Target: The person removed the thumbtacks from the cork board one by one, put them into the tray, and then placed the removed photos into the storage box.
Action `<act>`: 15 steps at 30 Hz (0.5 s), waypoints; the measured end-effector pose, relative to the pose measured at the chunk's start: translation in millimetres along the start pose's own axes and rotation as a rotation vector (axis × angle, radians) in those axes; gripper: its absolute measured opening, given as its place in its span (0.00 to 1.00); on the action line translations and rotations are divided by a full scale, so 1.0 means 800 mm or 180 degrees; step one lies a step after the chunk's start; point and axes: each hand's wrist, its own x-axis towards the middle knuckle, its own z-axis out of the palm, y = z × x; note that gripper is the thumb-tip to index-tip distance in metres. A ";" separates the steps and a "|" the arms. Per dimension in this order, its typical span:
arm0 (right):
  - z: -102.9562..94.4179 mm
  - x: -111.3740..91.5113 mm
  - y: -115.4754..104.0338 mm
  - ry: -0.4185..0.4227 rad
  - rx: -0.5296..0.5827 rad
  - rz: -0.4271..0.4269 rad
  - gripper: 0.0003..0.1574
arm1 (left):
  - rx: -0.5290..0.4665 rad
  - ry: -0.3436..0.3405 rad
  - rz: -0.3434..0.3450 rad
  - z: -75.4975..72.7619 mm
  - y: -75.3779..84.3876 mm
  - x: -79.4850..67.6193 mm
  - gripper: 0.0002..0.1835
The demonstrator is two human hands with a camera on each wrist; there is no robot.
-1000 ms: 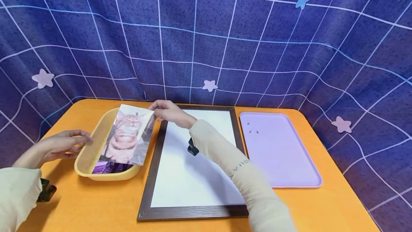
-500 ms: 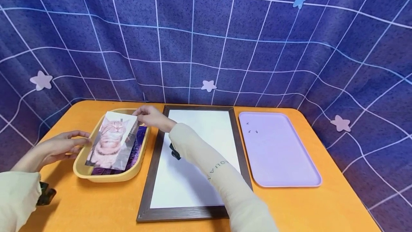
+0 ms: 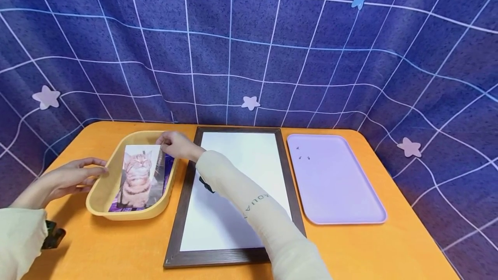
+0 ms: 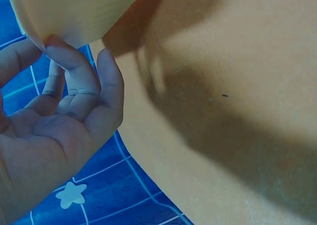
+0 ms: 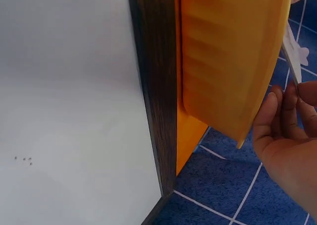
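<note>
A yellow basin (image 3: 102, 193) stands at the left of the orange table. In it, over a purple picture (image 3: 168, 170), is a cat photo print (image 3: 136, 180), lying mostly level inside the rim. My right hand (image 3: 177, 145) pinches the print's upper right corner at the basin's far right side; the right wrist view shows the print edge-on between thumb and fingers of the hand (image 5: 290, 126). At the basin's left rim, my left hand (image 3: 74, 176) holds the edge between thumb and index finger; in the left wrist view the hand's (image 4: 64, 106) other fingers are loosely bent below it.
Right of the basin lies a dark wooden frame (image 3: 179, 228) around a white board (image 3: 221, 224), partly under my right forearm. Further right is a lilac tray (image 3: 338, 185) with several tiny dark bits (image 3: 304, 157) near its top left. A blue gridded curtain (image 3: 249, 46) hangs behind the table.
My right hand has carried the cat photo print left and down into the basin and turned it straighter, over the purple picture. My left hand has stayed at the basin's rim.
</note>
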 end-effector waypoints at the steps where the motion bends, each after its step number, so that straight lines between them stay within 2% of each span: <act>1: 0.000 0.000 0.000 -0.0001 -0.0034 0.0005 0.12 | 0.0012 -0.0005 0.0008 0.000 0.000 0.000 0.08; 9: 0.003 0.000 -0.001 -0.0016 -0.0079 0.0131 0.13 | 0.0059 0.0022 0.0008 -0.001 -0.002 -0.002 0.09; 15: -0.002 -0.004 -0.002 -0.0054 -0.0141 0.0284 0.16 | 0.0132 0.0039 -0.0026 0.000 0.004 -0.003 0.15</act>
